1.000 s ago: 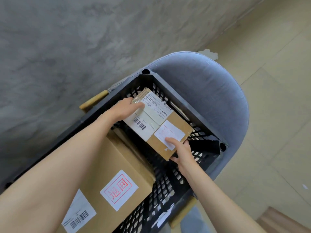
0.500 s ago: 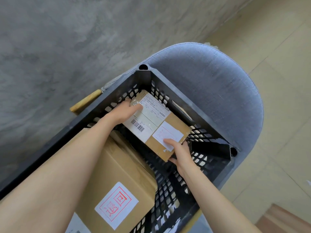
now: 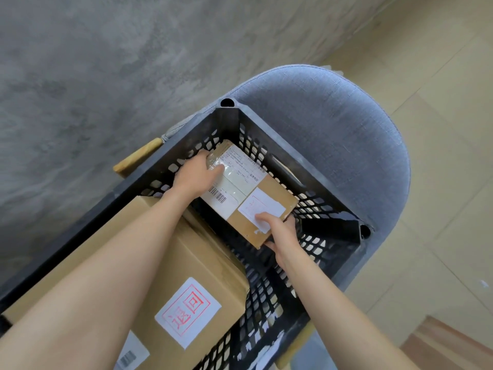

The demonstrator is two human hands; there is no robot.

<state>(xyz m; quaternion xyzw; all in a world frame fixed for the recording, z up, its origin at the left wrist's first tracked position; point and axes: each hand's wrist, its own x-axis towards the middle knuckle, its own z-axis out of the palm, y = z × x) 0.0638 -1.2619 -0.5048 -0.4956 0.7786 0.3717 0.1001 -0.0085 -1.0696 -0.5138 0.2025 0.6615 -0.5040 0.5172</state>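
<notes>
Parcel handling, head view. Small parcel [image 3: 248, 193] sits low inside the crate [image 3: 226, 121], in its far end, close under the far corner. Its long axis runs parallel to the crate's far-right wall.

Left hand [image 3: 196, 174] grips the end nearest the far corner, with the thumb on the shipping label and the fingers curled over the edge. Right hand [image 3: 280, 231] grips the opposite end, with the thumb on the white sticker and the fingers wrapped under the near corner. The hands are thus at opposite ends of the long axis, and neither is clearly nearer.

Cannot tell whether the parcel rests on the crate floor or hangs just above it.

Large box [image 3: 186, 263] fills the crate's near-left part, just beside the parcel. Judgement: any move must keep the long axis along that wall to clear the large box.
</notes>
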